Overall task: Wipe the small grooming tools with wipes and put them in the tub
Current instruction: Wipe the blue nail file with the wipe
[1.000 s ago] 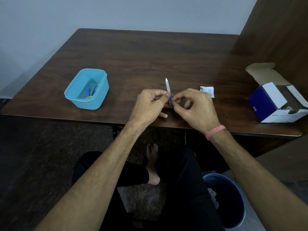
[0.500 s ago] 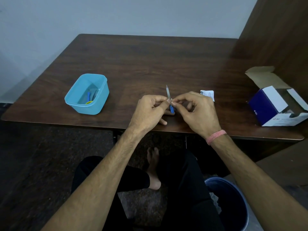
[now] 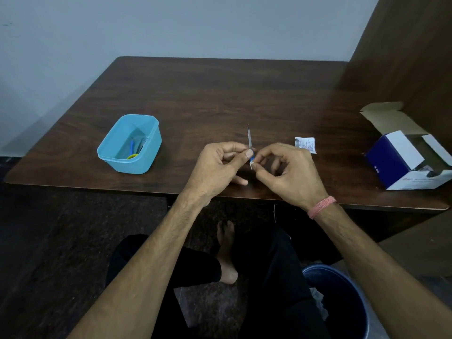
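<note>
Dark wood counter carries everything, largest first: an opened blue-and-white carton at the right edge, flap up; a light blue tub at the left, well apart from the hands, already holding a few small tools (blue and yellow parts visible, exact kinds too small to tell). A torn white sachet lies just beyond the right hand. Below the counter edge, a dark bin sits by the person's right leg. Both hands work near the front edge, centre. Left hand pinches the nail file between thumb and forefinger, blade pointing up and away, other fingers curled. Right hand pinches a small white wipe against the file's lower blue part, remaining fingers loosely bent. Judgement: wiping is in progress; file not yet in the tub. To do it well: keep the left pinch firm near one end, fold the wipe round both faces, draw it along the full length toward the tip, then shift the grip to clean the covered handle. Watch the pointed tip near the fingers. The route leftward to the tub looks unobstructed; the sachet and the carton sit on the far side. The used wipe probably goes to the bin.
</note>
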